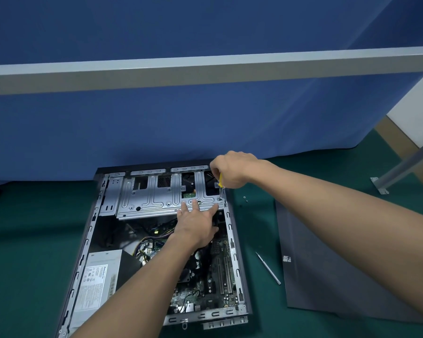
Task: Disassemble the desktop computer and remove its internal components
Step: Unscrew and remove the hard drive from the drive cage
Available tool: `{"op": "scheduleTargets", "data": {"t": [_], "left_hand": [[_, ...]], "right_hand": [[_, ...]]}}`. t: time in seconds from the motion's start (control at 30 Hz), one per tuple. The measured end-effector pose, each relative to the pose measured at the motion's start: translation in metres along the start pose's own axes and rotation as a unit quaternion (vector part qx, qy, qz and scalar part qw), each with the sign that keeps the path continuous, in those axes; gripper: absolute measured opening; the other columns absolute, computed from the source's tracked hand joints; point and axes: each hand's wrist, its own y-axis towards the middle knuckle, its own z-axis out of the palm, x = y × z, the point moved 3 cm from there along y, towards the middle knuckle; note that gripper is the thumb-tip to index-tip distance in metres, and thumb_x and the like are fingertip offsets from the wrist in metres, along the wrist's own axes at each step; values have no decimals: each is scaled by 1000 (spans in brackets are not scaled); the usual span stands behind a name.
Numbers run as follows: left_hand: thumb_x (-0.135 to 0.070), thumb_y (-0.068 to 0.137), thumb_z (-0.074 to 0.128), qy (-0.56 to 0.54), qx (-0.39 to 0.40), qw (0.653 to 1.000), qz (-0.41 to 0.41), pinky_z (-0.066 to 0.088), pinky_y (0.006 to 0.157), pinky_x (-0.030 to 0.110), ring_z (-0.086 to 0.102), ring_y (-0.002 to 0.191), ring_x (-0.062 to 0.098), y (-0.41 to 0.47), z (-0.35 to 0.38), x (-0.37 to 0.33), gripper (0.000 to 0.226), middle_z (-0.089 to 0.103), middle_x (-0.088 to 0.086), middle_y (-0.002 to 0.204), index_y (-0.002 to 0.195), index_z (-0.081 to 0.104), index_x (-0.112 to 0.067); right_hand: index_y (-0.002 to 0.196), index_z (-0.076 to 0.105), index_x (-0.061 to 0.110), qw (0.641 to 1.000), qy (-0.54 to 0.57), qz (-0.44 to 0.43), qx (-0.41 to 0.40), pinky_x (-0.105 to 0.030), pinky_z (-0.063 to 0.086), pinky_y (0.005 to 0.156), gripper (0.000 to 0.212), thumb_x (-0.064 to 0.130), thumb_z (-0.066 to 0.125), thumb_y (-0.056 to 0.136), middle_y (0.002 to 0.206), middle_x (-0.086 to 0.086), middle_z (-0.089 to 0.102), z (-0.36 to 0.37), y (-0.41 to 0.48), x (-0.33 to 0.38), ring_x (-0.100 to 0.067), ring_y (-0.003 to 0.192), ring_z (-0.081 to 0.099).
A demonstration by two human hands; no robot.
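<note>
Backdrop: blue cloth (156,130) hangs behind the work area down to the green floor (22,228); a grey rail (205,69) crosses it.
Computer case (89,230): lies flat on the floor, open side up, with its far edge against the cloth.
Drive cage (152,198): silver sheet-metal bracket spanning the far end of the case. The power supply (95,276) and motherboard (220,272) sit nearer the person.
Left hand (195,223): the arm reaches over the open case. Palm down, fingers straight and spread, fingertips pressing on the cage's near edge. It grasps nothing.
Right hand (235,169): the arm enters from the right, with the wrist bent over the case's far right corner. The fingers are curled round the yellow screwdriver (220,180), held near upright with its tip on a screw (219,198) at the cage's right end.
Edges: the right case wall stands just beside the screw, and the cloth is close behind the right hand.
Open room: a strip of floor separates the case from the dark side panel (327,264), which lies flat. A slim silver tool (268,268) lies in that strip. Loose screws (245,198) lie near the far right corner.
</note>
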Motion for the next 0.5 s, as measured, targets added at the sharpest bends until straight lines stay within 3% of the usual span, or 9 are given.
{"op": "scheduleTargets", "data": {"t": [0.03,0.13,0.2,0.33,0.4,0.43,0.5], "left_hand": [[-46,100,42,0,0,1000,1,9,118,57,-2,142,55,0,0,0,68,-1,27,158,155,2,-36],[-46,101,41,1,2,1000,2,8,118,57,-2,142,55,0,1,0,68,-1,28,158,154,2,-36],[-46,101,41,1,2,1000,1,8,118,57,-3,142,55,0,1,1,67,-1,28,158,154,2,-36],[-46,100,42,-4,0,1000,3,8,118,57,-3,142,55,0,1,0,68,-1,28,158,154,2,-36],[-46,100,42,-3,-2,1000,2,8,118,57,-3,142,55,0,1,0,68,-1,28,158,154,2,-36],[-46,100,42,-2,-2,1000,1,8,118,57,-2,142,55,0,1,0,68,0,28,158,154,2,-36],[-46,100,42,1,-2,1000,1,8,118,57,-2,142,55,0,1,0,68,0,28,158,154,2,-36]], "right_hand": [[88,52,23,1000,-6,5,4,-32,37,62,2,24,53,87,90,0,55,1,0,0,-26,83,53],[85,51,20,997,-49,55,-7,-36,36,71,42,59,37,94,79,2,48,6,2,-3,-26,80,49],[88,55,20,997,-57,55,-18,-37,37,72,39,50,32,98,79,2,46,6,3,-1,-28,81,49],[84,53,18,998,-30,16,-43,-34,38,66,6,22,51,87,92,-3,56,2,4,0,-29,79,52],[87,55,22,999,9,14,-34,-33,38,65,7,16,54,83,96,-3,59,0,4,0,-28,82,54],[87,55,23,1000,15,20,-16,-32,38,65,6,21,59,83,95,-2,59,1,4,-1,-27,83,54],[80,52,21,999,-26,38,0,-33,37,66,33,53,61,84,81,2,55,5,5,-2,-25,79,52]]}}
